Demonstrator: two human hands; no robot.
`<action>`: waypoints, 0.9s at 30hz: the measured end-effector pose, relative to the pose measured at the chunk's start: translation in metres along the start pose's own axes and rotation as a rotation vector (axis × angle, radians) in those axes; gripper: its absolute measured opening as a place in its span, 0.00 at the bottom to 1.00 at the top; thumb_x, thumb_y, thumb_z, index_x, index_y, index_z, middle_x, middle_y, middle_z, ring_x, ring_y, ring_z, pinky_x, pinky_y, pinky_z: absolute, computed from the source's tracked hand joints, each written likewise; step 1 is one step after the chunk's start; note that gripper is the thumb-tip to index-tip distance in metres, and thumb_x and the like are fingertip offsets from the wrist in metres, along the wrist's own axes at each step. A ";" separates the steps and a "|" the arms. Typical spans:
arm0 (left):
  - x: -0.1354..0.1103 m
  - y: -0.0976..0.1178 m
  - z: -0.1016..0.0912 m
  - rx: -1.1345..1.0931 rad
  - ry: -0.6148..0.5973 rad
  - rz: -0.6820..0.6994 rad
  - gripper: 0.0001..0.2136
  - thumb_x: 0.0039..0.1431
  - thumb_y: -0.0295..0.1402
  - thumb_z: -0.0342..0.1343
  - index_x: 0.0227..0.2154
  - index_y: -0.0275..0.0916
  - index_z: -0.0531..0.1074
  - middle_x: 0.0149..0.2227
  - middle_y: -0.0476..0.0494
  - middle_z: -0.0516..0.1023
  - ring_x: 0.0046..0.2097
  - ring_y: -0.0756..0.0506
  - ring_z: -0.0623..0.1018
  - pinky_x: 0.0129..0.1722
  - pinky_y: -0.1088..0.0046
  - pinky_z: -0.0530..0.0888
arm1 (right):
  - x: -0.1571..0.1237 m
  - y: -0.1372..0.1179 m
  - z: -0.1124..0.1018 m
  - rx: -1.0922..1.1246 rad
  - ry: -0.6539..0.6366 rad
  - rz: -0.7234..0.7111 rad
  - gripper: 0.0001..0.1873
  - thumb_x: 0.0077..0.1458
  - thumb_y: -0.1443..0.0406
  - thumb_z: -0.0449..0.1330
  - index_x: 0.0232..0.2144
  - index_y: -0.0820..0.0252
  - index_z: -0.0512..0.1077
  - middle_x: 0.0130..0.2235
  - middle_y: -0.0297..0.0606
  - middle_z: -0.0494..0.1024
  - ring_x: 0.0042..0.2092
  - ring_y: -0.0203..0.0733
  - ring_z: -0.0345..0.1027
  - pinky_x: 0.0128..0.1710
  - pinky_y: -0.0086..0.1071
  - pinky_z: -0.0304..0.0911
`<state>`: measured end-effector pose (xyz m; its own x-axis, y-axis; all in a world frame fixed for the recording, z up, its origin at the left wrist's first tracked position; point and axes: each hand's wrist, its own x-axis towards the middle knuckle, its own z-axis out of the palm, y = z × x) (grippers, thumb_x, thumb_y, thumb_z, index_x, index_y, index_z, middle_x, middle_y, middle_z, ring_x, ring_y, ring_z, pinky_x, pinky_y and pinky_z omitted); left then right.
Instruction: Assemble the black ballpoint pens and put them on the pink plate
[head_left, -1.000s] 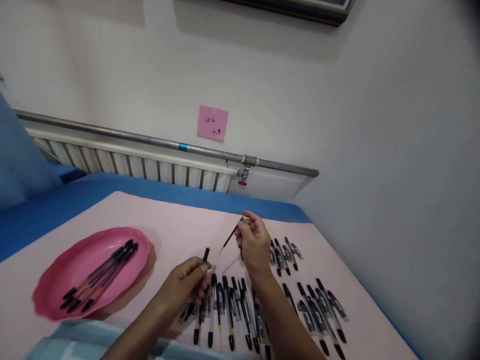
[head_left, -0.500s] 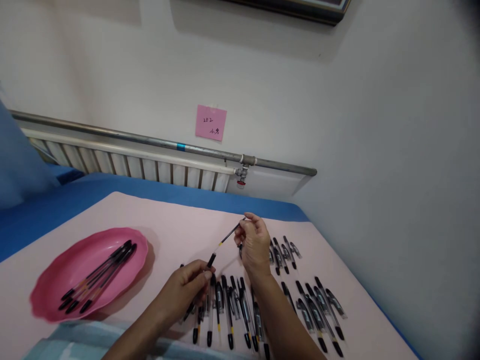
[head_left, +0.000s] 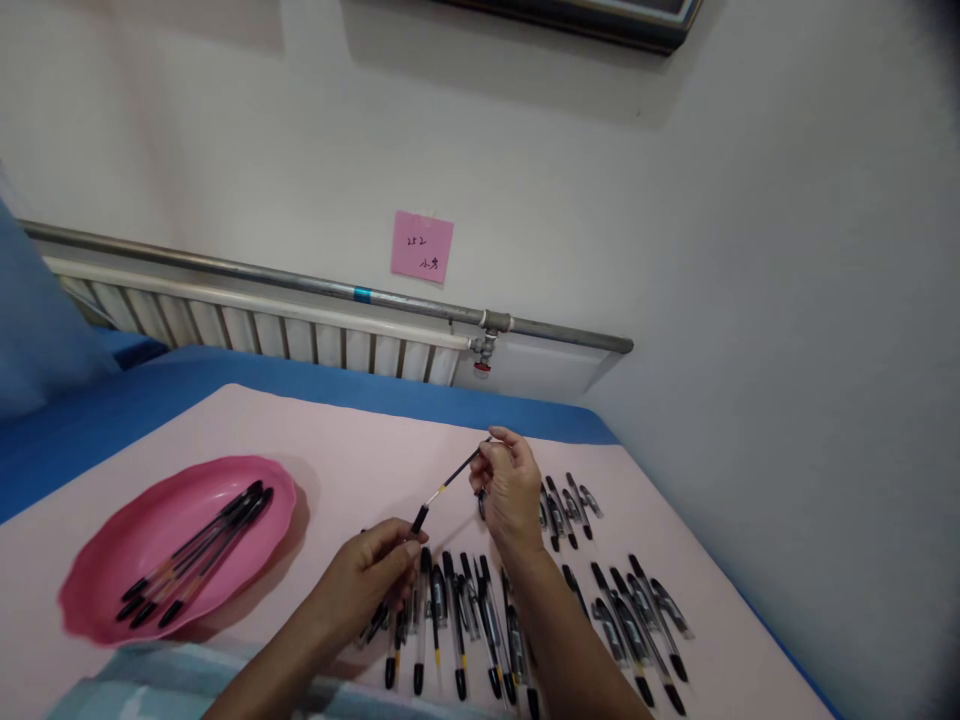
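Observation:
My left hand (head_left: 375, 565) is closed on a pen barrel whose black end (head_left: 420, 519) sticks out past the thumb and forefinger; the rest is hidden by the hand. Pinched near its upper end by my right hand (head_left: 510, 490) is a slim dark pen refill (head_left: 463, 467) with a yellow band. It slants down to the left, and its clear lower end meets the barrel's black end. How far it sits inside I cannot tell. A small black piece (head_left: 481, 503) shows beside my right palm; whether it is held is unclear. Several pen parts (head_left: 459, 625) lie below my hands.
A pink oval dish (head_left: 247, 475) on the left holds several pens (head_left: 217, 545). More pen parts (head_left: 637, 620) lie to the right, with another group (head_left: 570, 510) farther back. Pale pink sheeting (head_left: 337, 450) covers the blue surface (head_left: 300, 373). A radiator (head_left: 300, 338) and pipe run along the wall.
My left hand and the barrel have shifted very slightly up and to the left. The right hand keeps its pinch on the refill, nearly still.

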<state>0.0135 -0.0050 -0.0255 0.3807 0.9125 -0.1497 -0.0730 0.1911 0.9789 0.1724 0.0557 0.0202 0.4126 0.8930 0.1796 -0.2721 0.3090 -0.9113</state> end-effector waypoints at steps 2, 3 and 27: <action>0.000 0.001 0.000 -0.001 -0.001 0.004 0.14 0.52 0.41 0.51 0.36 0.37 0.68 0.20 0.55 0.64 0.22 0.53 0.66 0.23 0.78 0.62 | 0.000 0.000 0.000 -0.007 0.000 -0.005 0.12 0.43 0.67 0.56 0.34 0.60 0.63 0.16 0.24 0.66 0.16 0.30 0.58 0.12 0.21 0.53; 0.000 0.001 0.000 0.007 -0.001 0.005 0.14 0.52 0.41 0.51 0.36 0.37 0.68 0.21 0.55 0.64 0.22 0.53 0.65 0.23 0.78 0.62 | 0.000 0.000 -0.001 -0.016 -0.005 -0.012 0.12 0.43 0.67 0.56 0.34 0.60 0.63 0.16 0.24 0.66 0.16 0.30 0.58 0.12 0.21 0.53; -0.007 0.021 -0.007 -0.043 0.221 -0.069 0.16 0.49 0.44 0.52 0.36 0.38 0.67 0.20 0.56 0.64 0.17 0.57 0.58 0.15 0.83 0.52 | 0.007 0.004 -0.021 -1.191 -0.313 -0.261 0.15 0.57 0.63 0.45 0.33 0.60 0.70 0.32 0.36 0.73 0.34 0.36 0.66 0.32 0.27 0.60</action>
<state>0.0028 -0.0048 -0.0046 0.1759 0.9527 -0.2480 -0.0944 0.2670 0.9590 0.1924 0.0561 0.0097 0.0679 0.9394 0.3360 0.8054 0.1472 -0.5741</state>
